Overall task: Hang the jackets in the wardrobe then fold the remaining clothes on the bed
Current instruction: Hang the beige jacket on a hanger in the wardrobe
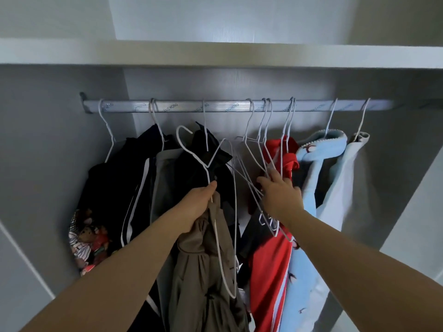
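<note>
Bunched in the left grip [195, 207]: the khaki jacket [203, 271], clamped together with the neck of a white wire hanger [208, 173], hook free and below the rail [215, 107], in front of the dark clothes [115, 188]. Not yet on the hanger, by the look of it, only held against it.

Right grip [280, 195] reaching among the empty hangers [262, 140], fingers on the wires; pinching or merely pushing, cannot tell.

To do this well: clear a gap first by sliding the empty hangers toward the red top [271, 259] and blue garment [309, 212]. Thread both shoulders onto the wire before lifting. Keep the hook turned toward the rail and away from neighbouring wires, probably quick to tangle. Lift, hook over, then let go only once the weight sits level.

Printed repeatedly along the rail: "HONG", preceded by letters ending "ANG"; the start unreadable. No legible labels on the clothes.
</note>
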The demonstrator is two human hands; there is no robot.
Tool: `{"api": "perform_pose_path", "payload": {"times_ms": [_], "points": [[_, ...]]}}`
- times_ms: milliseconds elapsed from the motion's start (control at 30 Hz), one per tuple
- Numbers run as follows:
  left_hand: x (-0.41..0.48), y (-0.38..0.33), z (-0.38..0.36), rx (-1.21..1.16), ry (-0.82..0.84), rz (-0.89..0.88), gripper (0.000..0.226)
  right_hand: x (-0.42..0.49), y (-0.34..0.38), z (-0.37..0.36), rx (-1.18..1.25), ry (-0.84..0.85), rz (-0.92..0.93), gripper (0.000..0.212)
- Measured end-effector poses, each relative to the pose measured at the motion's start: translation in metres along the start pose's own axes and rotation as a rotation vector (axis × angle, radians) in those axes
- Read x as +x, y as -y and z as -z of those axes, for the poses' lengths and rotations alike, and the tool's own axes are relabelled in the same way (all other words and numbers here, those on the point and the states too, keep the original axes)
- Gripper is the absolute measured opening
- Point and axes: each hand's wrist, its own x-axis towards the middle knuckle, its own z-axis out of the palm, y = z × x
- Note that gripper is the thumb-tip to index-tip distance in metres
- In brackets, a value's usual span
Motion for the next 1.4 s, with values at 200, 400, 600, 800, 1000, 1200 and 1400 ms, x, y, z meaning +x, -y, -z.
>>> {"api": "perform_pose_path", "payload": {"times_ms": [200, 400, 600, 800, 1000, 1200, 1400], "points": [[0.006, 0.000, -0.009, -0.144, -0.010, 0.053, 0.041, 0.015, -0.004, -0.003, 0.204, -0.006, -0.055, 0.048], [0.010, -0.009, -0.028, -0.218, -0.109, 0.046, 0.036, 0.017, -0.017, 0.009, 0.166, -0.063, -0.149, 0.036], [0.021, -0.014, -0.036, -0.147, -0.316, 0.010, 0.033, 0.004, -0.043, 0.032, 0.246, -0.064, -0.153, 0.032], [0.024, -0.031, -0.062, 0.054, -0.411, -0.025, 0.036, -0.003, -0.056, 0.060, 0.234, -0.009, -0.068, 0.034], [0.024, -0.024, -0.061, 0.173, -0.434, 0.028, 0.046, -0.006, -0.063, 0.063, 0.041, -0.037, -0.087, 0.040], [0.004, -0.004, -0.025, 0.243, -0.556, 0.004, 0.043, -0.009, -0.066, 0.064, 0.017, -0.056, -0.077, 0.034], [-0.017, -0.005, -0.026, -0.108, -0.575, 0.050, 0.033, -0.011, -0.080, 0.088, 0.033, 0.019, -0.069, 0.042]]}}
